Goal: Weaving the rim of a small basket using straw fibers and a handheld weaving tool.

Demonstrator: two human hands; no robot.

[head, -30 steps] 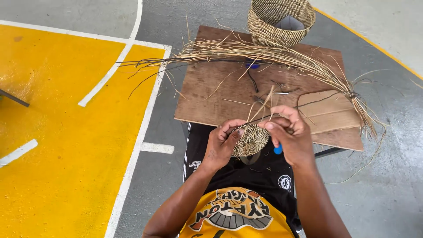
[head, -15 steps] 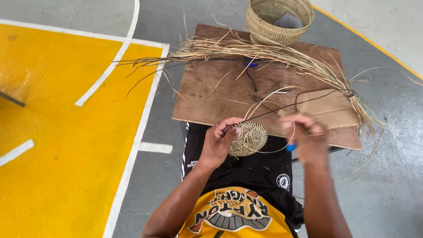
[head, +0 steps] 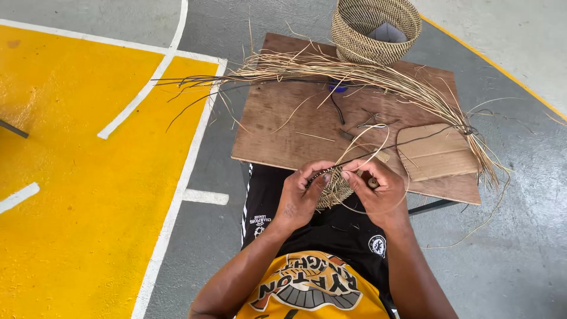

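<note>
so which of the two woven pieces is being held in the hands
The small flat round woven straw disc, gripped between left hand and right hand; the tall finished woven basket stands untouched on the board's far edge.

A grey concrete floor (head: pixel 248 23) is lying all around, and even daylight is falling on it without hard shadows. Well to the left of the fingers a large yellow painted area (head: pixel 77 195) is spreading across the floor, edged by white lines (head: pixel 177 195); a curved white line (head: pixel 150 88) is crossing the yellow farther up. A thin yellow stripe (head: pixel 490 62) is running diagonally at the far right, with paler floor beyond it. Just beyond the fingers a brown wooden board is serving as the bench (head: pixel 283 136), and a dark bar (head: pixel 434 207) is showing under its near right edge. At the far left edge a dark rod (head: pixel 13 128) is lying on the yellow paint.
</note>
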